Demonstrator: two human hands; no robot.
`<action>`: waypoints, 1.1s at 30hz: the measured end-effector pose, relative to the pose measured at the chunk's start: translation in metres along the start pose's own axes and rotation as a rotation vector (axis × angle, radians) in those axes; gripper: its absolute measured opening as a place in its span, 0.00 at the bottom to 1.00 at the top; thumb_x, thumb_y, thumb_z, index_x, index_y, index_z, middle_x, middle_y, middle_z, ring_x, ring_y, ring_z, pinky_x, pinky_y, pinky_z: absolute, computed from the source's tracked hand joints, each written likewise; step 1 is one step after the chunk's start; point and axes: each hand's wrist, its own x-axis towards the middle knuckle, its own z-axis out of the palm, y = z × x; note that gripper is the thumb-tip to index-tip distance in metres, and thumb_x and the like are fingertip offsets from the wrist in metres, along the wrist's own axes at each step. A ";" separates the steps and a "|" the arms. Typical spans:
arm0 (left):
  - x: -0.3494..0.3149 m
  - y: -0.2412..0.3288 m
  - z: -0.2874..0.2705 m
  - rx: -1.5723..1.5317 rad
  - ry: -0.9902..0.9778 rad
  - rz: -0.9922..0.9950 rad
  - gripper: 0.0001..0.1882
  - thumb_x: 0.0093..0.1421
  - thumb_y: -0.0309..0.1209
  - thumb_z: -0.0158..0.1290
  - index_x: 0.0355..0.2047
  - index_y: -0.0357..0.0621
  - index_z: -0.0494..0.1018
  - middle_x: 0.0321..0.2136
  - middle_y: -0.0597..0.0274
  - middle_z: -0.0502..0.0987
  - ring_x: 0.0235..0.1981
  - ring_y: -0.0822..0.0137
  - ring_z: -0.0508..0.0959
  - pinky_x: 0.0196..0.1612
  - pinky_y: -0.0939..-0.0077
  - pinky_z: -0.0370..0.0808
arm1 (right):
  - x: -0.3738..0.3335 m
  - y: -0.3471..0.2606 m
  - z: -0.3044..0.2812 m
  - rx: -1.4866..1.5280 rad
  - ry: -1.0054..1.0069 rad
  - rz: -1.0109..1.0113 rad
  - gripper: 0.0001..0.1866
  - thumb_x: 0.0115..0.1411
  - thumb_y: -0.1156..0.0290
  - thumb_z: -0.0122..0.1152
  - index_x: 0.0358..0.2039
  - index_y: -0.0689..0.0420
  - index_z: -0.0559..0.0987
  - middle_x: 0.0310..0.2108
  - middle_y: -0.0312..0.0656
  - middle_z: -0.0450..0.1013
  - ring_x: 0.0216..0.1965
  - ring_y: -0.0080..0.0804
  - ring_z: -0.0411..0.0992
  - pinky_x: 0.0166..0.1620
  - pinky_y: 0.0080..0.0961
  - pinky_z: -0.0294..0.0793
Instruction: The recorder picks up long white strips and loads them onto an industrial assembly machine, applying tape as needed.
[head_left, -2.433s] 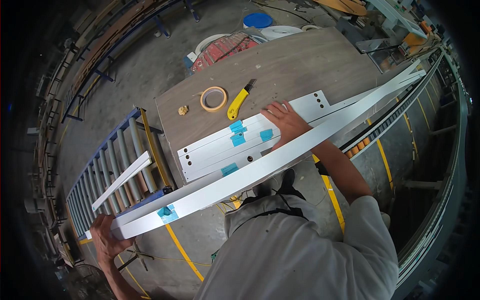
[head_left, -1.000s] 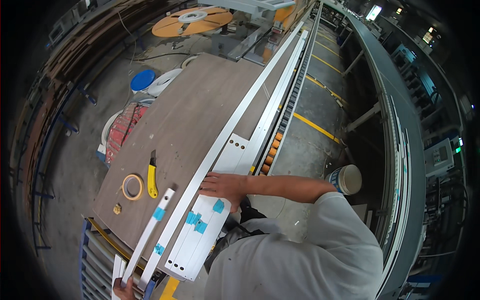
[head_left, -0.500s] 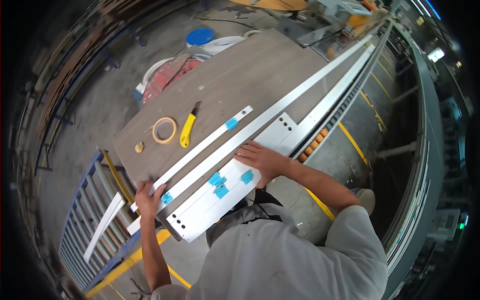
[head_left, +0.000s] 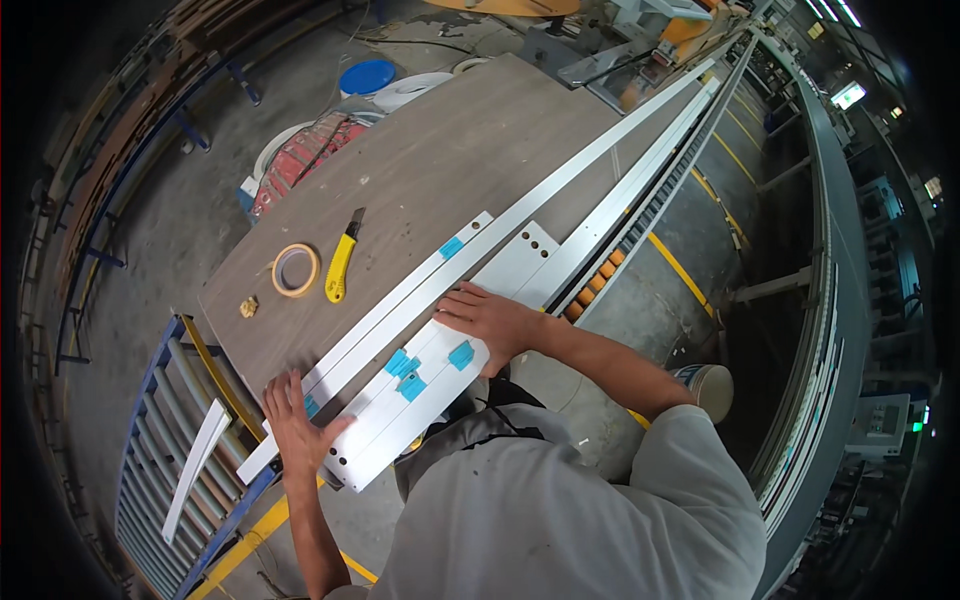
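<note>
My left hand (head_left: 297,425) is open, thumb spread out to the right. Its fingers rest over the lower-left ends of two white strips. The short strip (head_left: 405,287), with a hole near its upper end and blue tape on it, lies against the long white strip (head_left: 545,190). My right hand (head_left: 497,322) lies open across a wide white board (head_left: 385,425), fingertips near its far edge; its thumb is hidden. Dark holes pierce both ends of this board, and pieces of blue tape (head_left: 409,385) stick to its middle. A gap separates the board from the strips.
On the brown table (head_left: 420,160) lie a yellow utility knife (head_left: 341,266), a tape roll (head_left: 296,270) and a small crumpled lump (head_left: 249,306). A roller conveyor (head_left: 175,440) holding a white offcut (head_left: 195,470) stands left. More long white strips (head_left: 640,180) extend to the far right.
The short strip, apart from the long one before, now lies against it. My left hand has gone from holding the short strip's end to spreading over both. The view has shifted slightly.
</note>
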 end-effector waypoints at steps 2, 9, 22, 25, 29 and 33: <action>-0.013 0.039 -0.009 0.010 -0.105 0.145 0.57 0.37 0.56 0.69 0.61 0.36 0.59 0.56 0.41 0.65 0.58 0.39 0.63 0.63 0.44 0.56 | 0.000 0.003 0.006 0.020 0.007 -0.033 0.55 0.31 0.51 0.72 0.60 0.66 0.64 0.60 0.55 0.60 0.64 0.49 0.56 0.68 0.47 0.48; -0.045 0.078 0.047 0.057 -0.180 -0.037 0.65 0.31 0.43 0.74 0.65 0.34 0.48 0.58 0.33 0.57 0.61 0.35 0.56 0.65 0.42 0.52 | -0.005 0.004 0.002 0.037 0.062 -0.021 0.54 0.32 0.50 0.71 0.60 0.65 0.65 0.61 0.53 0.59 0.65 0.48 0.55 0.68 0.46 0.48; -0.052 0.065 0.046 -0.012 -0.180 0.031 0.64 0.38 0.57 0.69 0.66 0.32 0.49 0.60 0.27 0.55 0.61 0.27 0.54 0.63 0.36 0.51 | -0.106 0.126 -0.053 0.232 0.958 1.702 0.56 0.39 0.38 0.74 0.54 0.73 0.65 0.52 0.60 0.67 0.53 0.54 0.69 0.53 0.39 0.71; -0.041 0.055 0.046 0.034 -0.175 0.061 0.65 0.36 0.56 0.69 0.66 0.32 0.50 0.59 0.27 0.57 0.60 0.28 0.57 0.62 0.37 0.54 | -0.117 0.149 -0.060 0.343 0.855 1.779 0.49 0.39 0.41 0.73 0.49 0.72 0.69 0.46 0.58 0.72 0.48 0.54 0.73 0.51 0.40 0.73; -0.037 0.045 0.050 0.022 -0.270 -0.003 0.66 0.35 0.56 0.70 0.67 0.36 0.49 0.62 0.26 0.52 0.63 0.29 0.52 0.65 0.39 0.52 | -0.114 0.173 -0.060 0.429 0.797 1.819 0.41 0.41 0.48 0.72 0.45 0.70 0.74 0.44 0.58 0.74 0.47 0.51 0.75 0.50 0.38 0.75; -0.054 0.041 0.060 0.114 -0.204 0.010 0.63 0.40 0.60 0.66 0.68 0.41 0.49 0.63 0.28 0.50 0.65 0.29 0.50 0.65 0.38 0.50 | -0.114 0.181 -0.061 0.371 0.832 1.822 0.35 0.42 0.49 0.70 0.38 0.71 0.80 0.38 0.57 0.78 0.41 0.48 0.78 0.43 0.38 0.78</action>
